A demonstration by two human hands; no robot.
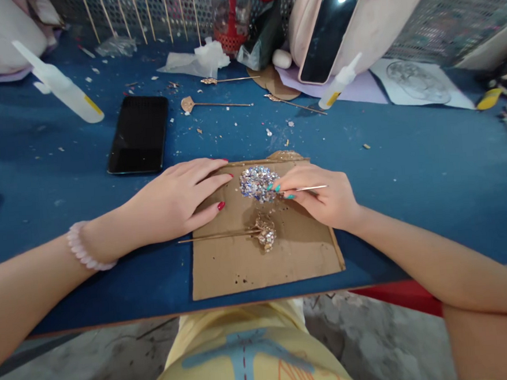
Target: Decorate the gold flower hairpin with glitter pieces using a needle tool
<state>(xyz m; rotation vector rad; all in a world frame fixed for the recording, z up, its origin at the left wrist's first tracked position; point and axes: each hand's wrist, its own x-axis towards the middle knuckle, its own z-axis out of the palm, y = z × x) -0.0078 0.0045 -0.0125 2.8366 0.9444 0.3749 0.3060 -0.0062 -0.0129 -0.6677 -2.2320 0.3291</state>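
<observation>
A pile of glittering rhinestones (256, 183) lies on a cardboard sheet (301, 256) before me. My right hand (326, 199) pinches a thin metal stick (309, 188), its fingertips at the right edge of the pile; the stick's tip is hidden by the fingers. My left hand (188, 197) rests flat with fingers apart on the cardboard's left side, holding nothing. Below the pile lies a gold hairpin (222, 235), whose ornate head (265, 233) carries several shiny stones. Neither hand touches it.
A black phone (139, 134) lies left of the cardboard. Glue bottles stand or lie at left (61, 87) and right (340, 82). Several gold sticks, including one with a fan-shaped head (188, 105), lie behind. Another phone (332, 28) leans on a pink bag (391, 12).
</observation>
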